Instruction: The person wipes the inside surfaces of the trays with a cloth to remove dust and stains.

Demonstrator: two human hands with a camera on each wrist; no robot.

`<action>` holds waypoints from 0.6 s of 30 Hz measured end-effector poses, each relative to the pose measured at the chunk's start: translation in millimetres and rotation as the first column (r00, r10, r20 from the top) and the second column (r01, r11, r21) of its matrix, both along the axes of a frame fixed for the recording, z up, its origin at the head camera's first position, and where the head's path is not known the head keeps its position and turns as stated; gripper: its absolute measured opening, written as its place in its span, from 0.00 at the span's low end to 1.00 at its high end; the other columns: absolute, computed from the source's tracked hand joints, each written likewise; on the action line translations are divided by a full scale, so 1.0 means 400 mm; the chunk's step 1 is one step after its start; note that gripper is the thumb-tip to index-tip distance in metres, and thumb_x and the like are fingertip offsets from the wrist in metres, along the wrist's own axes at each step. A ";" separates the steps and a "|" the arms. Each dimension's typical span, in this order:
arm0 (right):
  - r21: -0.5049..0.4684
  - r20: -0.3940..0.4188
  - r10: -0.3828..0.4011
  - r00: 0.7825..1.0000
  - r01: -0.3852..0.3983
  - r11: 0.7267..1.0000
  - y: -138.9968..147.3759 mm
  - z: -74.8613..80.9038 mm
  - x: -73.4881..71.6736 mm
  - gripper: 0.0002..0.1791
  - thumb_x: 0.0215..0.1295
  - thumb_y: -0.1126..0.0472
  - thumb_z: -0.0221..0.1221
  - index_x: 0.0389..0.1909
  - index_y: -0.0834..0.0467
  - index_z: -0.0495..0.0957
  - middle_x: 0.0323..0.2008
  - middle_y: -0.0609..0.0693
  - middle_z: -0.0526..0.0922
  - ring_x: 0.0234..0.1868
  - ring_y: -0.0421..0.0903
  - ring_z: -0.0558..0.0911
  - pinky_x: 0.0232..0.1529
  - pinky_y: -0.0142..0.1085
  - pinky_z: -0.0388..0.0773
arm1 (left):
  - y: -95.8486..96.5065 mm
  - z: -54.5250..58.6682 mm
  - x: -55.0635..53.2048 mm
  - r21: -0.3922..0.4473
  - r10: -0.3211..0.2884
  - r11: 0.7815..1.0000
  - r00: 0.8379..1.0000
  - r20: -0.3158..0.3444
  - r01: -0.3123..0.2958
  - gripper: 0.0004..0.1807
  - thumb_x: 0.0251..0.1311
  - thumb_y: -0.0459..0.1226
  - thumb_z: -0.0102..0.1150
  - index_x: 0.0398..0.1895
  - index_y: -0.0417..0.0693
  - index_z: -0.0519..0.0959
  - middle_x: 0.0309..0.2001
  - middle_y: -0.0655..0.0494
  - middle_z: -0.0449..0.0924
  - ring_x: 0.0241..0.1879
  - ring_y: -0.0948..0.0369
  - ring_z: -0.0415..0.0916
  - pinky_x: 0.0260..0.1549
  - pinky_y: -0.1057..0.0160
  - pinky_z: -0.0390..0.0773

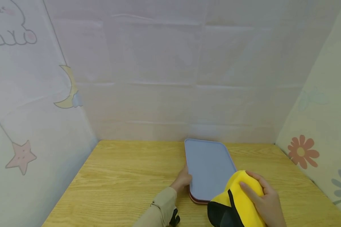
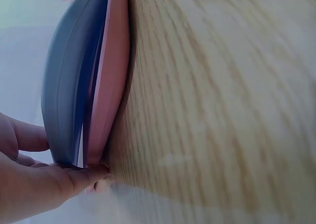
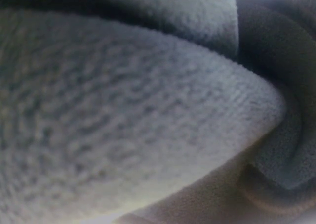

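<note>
A grey-blue rectangular tray (image 1: pixel 210 167) lies on top of a reddish-pink tray (image 2: pixel 109 75) on the wooden table. My left hand (image 1: pixel 183 179) grips the stack's left edge. In the left wrist view its thumb (image 2: pixel 29 136) rests against the upper tray while another finger reaches across the edges to the pink one. My right hand (image 1: pixel 268 201) holds a soft yellow-and-black fabric thing (image 1: pixel 245 197) over the near right corner of the trays. Its exact kind cannot be told. Folded fuzzy fabric (image 3: pixel 138 115) fills the right wrist view and hides the right fingers.
The wood-grain table (image 1: pixel 125 176) stretches out on both sides of the trays. A pale creased sheet (image 1: pixel 159 78) hangs behind its far edge. Printed side panels stand left and right, showing a star (image 1: pixel 21 157) and a red flower (image 1: pixel 303 152).
</note>
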State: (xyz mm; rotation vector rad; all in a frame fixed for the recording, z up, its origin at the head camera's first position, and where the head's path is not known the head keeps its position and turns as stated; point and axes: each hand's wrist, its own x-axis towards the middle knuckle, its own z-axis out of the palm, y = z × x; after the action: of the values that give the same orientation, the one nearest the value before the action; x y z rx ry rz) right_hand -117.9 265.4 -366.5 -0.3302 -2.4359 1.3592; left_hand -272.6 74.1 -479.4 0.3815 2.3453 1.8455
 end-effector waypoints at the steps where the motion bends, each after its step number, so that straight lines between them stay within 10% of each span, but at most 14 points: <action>1: 0.000 0.005 -0.002 1.000 0.002 1.000 0.000 0.000 0.000 0.27 0.60 0.49 0.55 0.58 0.58 0.66 0.49 0.60 0.71 0.24 0.42 0.73 0.24 0.32 0.73 | 0.004 -0.048 -0.026 0.003 -0.005 1.000 1.000 -0.026 0.005 0.44 0.38 0.18 0.35 0.67 0.36 0.45 0.63 0.36 0.54 0.62 0.45 0.50 0.59 0.52 0.50; 5: -0.002 0.015 0.006 1.000 -0.006 1.000 -0.004 0.001 0.001 0.28 0.60 0.49 0.55 0.58 0.58 0.65 0.49 0.60 0.71 0.24 0.42 0.73 0.24 0.32 0.73 | 0.022 -0.209 -0.114 -0.076 -0.003 0.997 0.996 -0.086 -0.004 0.44 0.44 0.21 0.37 0.69 0.42 0.37 0.63 0.37 0.53 0.60 0.56 0.55 0.59 0.63 0.51; 6: -0.004 0.015 0.010 1.000 -0.010 1.000 -0.005 0.002 0.002 0.28 0.60 0.49 0.55 0.58 0.58 0.65 0.49 0.60 0.71 0.24 0.42 0.73 0.24 0.32 0.73 | 0.024 -0.212 -0.117 -0.108 0.005 0.994 0.997 -0.074 -0.013 0.43 0.46 0.21 0.38 0.68 0.40 0.36 0.63 0.35 0.53 0.58 0.56 0.57 0.58 0.63 0.53; 12: -0.011 0.006 0.027 1.000 -0.027 1.000 -0.009 0.001 0.002 0.27 0.60 0.50 0.55 0.58 0.57 0.66 0.47 0.60 0.71 0.24 0.43 0.74 0.24 0.33 0.73 | -0.002 0.004 0.011 -0.311 -0.004 0.950 0.999 0.033 0.014 0.34 0.53 0.21 0.40 0.63 0.24 0.43 0.60 0.26 0.52 0.60 0.42 0.53 0.58 0.50 0.52; 18: -0.009 -0.005 0.053 0.999 -0.053 0.999 -0.017 -0.006 -0.002 0.26 0.60 0.50 0.56 0.57 0.57 0.67 0.48 0.59 0.72 0.25 0.42 0.74 0.25 0.33 0.74 | -0.011 0.022 0.021 -0.435 -0.067 0.897 0.997 0.038 0.077 0.31 0.58 0.25 0.40 0.64 0.24 0.42 0.62 0.26 0.46 0.62 0.40 0.43 0.59 0.49 0.48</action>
State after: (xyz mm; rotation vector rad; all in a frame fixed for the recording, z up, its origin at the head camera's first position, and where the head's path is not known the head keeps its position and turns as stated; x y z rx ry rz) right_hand -118.5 258.5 -368.7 -0.2657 -2.4514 1.3914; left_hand -264.2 69.8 -470.7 0.3794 2.5915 1.2275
